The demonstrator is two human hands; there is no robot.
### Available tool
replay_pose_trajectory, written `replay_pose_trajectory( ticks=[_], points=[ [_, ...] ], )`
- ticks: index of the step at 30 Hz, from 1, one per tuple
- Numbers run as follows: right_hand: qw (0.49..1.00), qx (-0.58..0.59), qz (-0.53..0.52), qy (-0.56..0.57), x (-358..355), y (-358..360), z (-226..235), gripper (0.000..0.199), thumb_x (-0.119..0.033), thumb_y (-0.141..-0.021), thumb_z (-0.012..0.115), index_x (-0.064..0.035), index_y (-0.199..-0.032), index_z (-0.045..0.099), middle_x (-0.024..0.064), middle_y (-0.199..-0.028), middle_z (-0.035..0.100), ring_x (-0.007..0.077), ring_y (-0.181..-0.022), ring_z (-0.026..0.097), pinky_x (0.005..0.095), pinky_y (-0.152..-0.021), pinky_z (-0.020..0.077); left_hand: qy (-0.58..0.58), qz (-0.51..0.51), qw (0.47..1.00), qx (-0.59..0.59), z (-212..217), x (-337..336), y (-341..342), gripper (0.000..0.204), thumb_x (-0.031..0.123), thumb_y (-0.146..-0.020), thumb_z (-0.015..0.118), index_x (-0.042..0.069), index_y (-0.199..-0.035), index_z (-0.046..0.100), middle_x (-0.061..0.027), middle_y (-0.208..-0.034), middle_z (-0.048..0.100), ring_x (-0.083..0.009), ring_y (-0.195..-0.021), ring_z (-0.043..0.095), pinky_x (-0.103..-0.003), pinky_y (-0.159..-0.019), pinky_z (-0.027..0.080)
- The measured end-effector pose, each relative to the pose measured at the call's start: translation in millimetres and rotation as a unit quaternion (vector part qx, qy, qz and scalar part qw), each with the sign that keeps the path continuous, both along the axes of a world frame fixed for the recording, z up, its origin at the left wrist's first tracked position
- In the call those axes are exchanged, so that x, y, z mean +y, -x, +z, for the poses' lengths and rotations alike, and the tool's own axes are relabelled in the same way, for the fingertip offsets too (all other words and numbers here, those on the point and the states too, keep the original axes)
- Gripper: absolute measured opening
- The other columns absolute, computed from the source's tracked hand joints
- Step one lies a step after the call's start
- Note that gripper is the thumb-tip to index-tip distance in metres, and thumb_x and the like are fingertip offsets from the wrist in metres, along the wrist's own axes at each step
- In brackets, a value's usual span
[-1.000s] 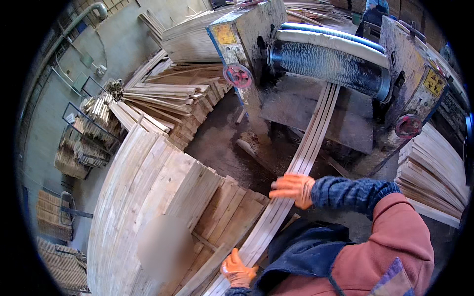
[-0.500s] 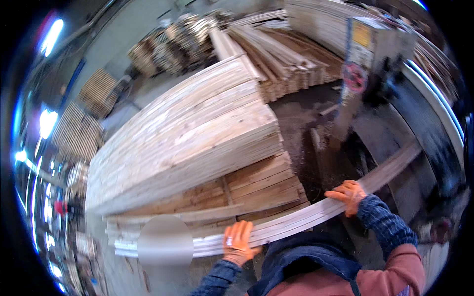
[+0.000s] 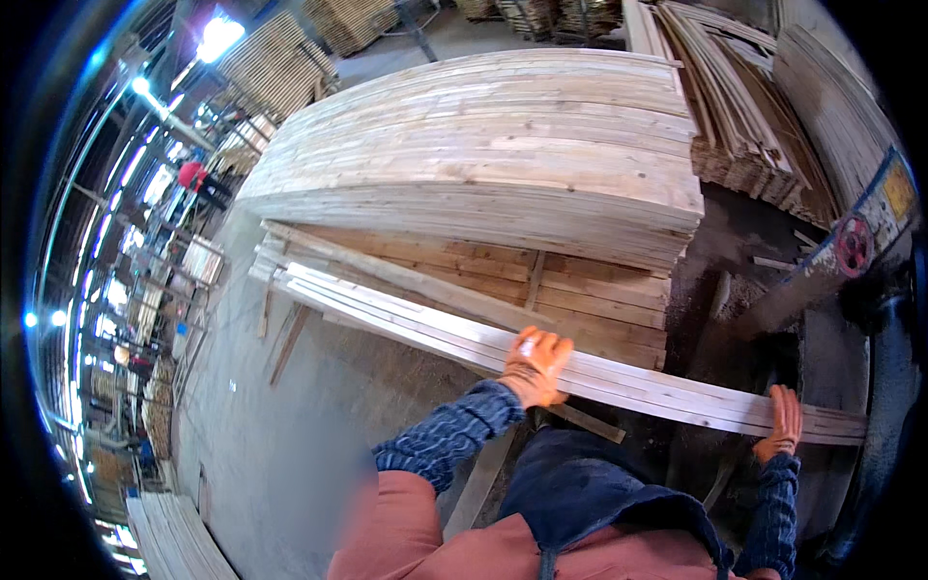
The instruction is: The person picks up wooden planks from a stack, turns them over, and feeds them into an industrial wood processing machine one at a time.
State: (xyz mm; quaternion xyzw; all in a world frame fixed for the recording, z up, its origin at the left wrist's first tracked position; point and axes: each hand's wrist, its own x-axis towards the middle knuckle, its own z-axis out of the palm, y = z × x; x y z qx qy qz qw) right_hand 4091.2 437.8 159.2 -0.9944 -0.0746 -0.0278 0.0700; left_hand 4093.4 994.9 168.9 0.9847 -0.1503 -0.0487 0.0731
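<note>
Several long, pale wooden strips [image 3: 425,324] lie side by side as a bundle in front of my body, slanting from far left to near right. My left hand [image 3: 536,367], in an orange glove, is wrapped over the bundle near its middle. Close to the right end my right hand [image 3: 781,425], gloved alike, grips the strips with its fingers up over their far edge; its thumb is hidden. Just beyond the bundle, a single loose board [image 3: 406,275] rests at an angle on a lower layer of browner boards [image 3: 609,300].
A tall stack of planks [image 3: 483,135] stands beyond the strips. A machine post with a red handwheel [image 3: 853,244] rises at the right, near dark metal parts. More timber [image 3: 739,135] lies at the back right. A person in red [image 3: 193,178] is far left.
My view has swung left. The strips now slope down toward the right instead of up. My right hand appears closer to their right end; both hands stay on the bundle.
</note>
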Motion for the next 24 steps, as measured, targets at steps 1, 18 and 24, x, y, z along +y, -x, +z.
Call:
replay_pose_trajectory(
  ticks=[1,18,24],
  points=[
    [0.998,0.021,0.053,-0.023,26,-4,9,0.117,0.008,-0.046,0.083,-0.0152,-0.154,0.045,0.0158,-0.156,0.049,0.0379,-0.149,0.04,0.0511,-0.127,0.031,0.004,-0.007,0.998,0.066,14,-16,-4,0.101,0.055,-0.06,0.091,0.007,-0.14,0.053,-0.0173,-0.133,0.062,-0.0332,-0.129,0.056,-0.049,-0.12,0.031],
    [0.959,0.191,0.209,0.004,106,-40,39,0.119,-0.013,-0.045,0.091,-0.0155,-0.154,0.044,0.0159,-0.141,0.061,0.04,-0.129,0.057,0.0527,-0.116,0.0419,-0.021,-0.117,0.993,0.006,15,50,11,0.108,0.053,-0.071,0.087,0.016,-0.161,0.039,-0.0164,-0.161,0.043,-0.0357,-0.149,0.041,-0.053,-0.127,0.024],
    [0.991,0.06,0.102,0.063,39,-25,22,0.121,-0.004,-0.046,0.088,-0.0175,-0.157,0.042,0.0161,-0.148,0.055,0.0389,-0.141,0.048,0.0532,-0.124,0.0325,-0.051,-0.034,0.997,0.05,37,119,0,0.104,0.048,-0.062,0.092,0.015,-0.15,0.05,-0.0164,-0.141,0.06,-0.0371,-0.135,0.054,-0.05,-0.118,0.036]
  ],
)
